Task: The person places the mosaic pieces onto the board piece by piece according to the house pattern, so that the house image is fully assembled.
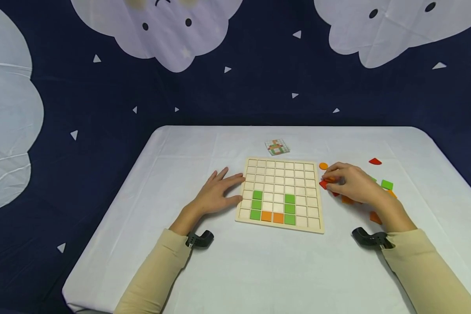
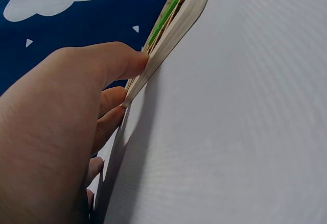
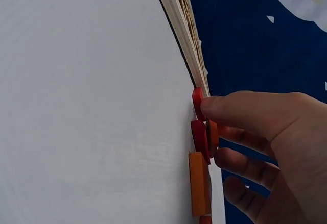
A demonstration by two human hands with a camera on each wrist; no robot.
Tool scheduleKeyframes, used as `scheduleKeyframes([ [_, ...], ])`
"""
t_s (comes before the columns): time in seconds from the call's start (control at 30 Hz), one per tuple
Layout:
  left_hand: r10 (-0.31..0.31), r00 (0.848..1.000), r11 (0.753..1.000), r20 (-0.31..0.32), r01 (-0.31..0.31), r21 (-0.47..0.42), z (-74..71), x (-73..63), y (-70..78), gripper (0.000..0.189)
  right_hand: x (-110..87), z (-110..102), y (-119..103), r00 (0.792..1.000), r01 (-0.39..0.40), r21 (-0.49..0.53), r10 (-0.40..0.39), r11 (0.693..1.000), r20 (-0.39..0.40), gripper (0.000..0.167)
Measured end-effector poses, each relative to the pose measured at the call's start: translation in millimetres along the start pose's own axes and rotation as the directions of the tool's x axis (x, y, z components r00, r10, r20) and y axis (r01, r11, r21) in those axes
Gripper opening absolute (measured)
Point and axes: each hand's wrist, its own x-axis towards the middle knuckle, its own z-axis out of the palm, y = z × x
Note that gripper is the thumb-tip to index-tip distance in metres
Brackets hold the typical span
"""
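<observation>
A square wooden grid board (image 1: 279, 227) lies on the table. Two columns of green tiles (image 1: 257, 204) and a pair of orange squares (image 1: 278, 217) fill some of its cells. My left hand (image 1: 216, 194) is spread at the left edge, its thumb and fingertips at the wooden rim (image 2: 176, 32). To the right, my right hand (image 1: 351, 182) reaches over loose pieces with bent fingers. Its thumb tip is right at a red piece (image 3: 198, 104), beside an orange piece (image 3: 212, 134); I cannot tell whether it pinches either.
Behind the board lies a small pattern card (image 1: 277, 147). An orange disc (image 1: 323, 166), a red piece (image 1: 375, 161), a green square (image 1: 387, 185) and an orange piece (image 1: 375, 217) lie around the right hand. Dark cloud-patterned cloth (image 1: 239, 96) hangs behind the white table (image 1: 259, 270).
</observation>
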Motion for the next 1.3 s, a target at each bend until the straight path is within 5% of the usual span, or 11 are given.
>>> scheduleKeyframes([
  [0.6, 0.003, 1.000, 1.000, -0.006, -0.003, -0.002, -1.3, 0.2, 1.0, 0.060, 2.9, 1, -4, 0.998, -0.065, -0.085, 0.066, 0.994, 0.016, 0.032],
  [1.3, 0.001, 1.000, 1.000, -0.003, -0.001, 0.001, -0.8, -0.2, 0.5, 0.061, 4.9, 2, -12, 0.997, -0.072, -0.016, 0.072, 0.997, -0.004, 0.029],
])
